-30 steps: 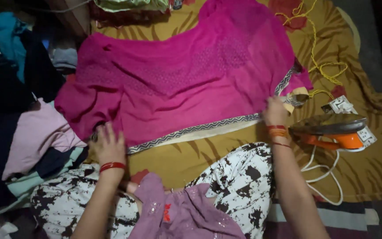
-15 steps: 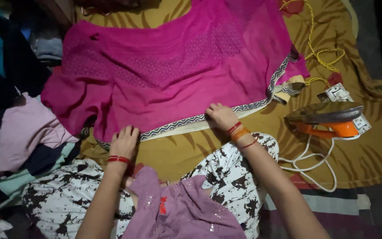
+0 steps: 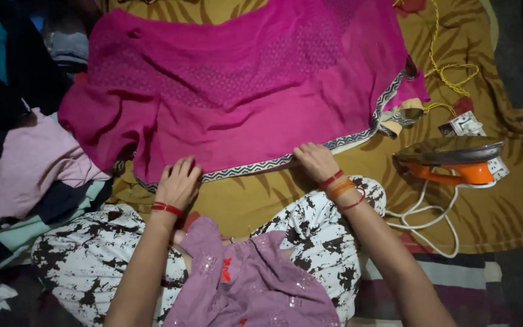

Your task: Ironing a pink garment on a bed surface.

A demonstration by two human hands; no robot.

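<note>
A magenta cloth [image 3: 243,91] lies spread flat over an ochre sheet [image 3: 310,200] with a dark leaf print, filling most of the upper middle of the view. It is thin and soft, with a woven lattice pattern running in a band across its middle and plainer fabric below, a few shallow creases near its left side, and a narrow black-and-white zigzag border [image 3: 286,158] along its near edge and up the right edge. At the right corner the border folds over on itself. The left hand [image 3: 178,181] rests palm down on the near edge of the cloth, fingers together and flat, pressing rather than gripping; a red bangle sits at its wrist. The right hand [image 3: 316,160] lies on the same border further right, fingers bent over the edge, and whether it pinches the cloth or only presses it cannot be told; red and orange bangles circle that wrist. Below the hands are the person's knees in white trousers with dark blotches [image 3: 310,230] and a mauve top [image 3: 249,284]. To the right, well apart from the cloth's near edge, an iron [image 3: 449,158] with an orange body lies with its metal soleplate up, a white cord [image 3: 425,224] looping from it. A yellow cord [image 3: 443,66] trails above. On the left a pile of clothes [image 3: 25,175] touches the sheet.
</note>
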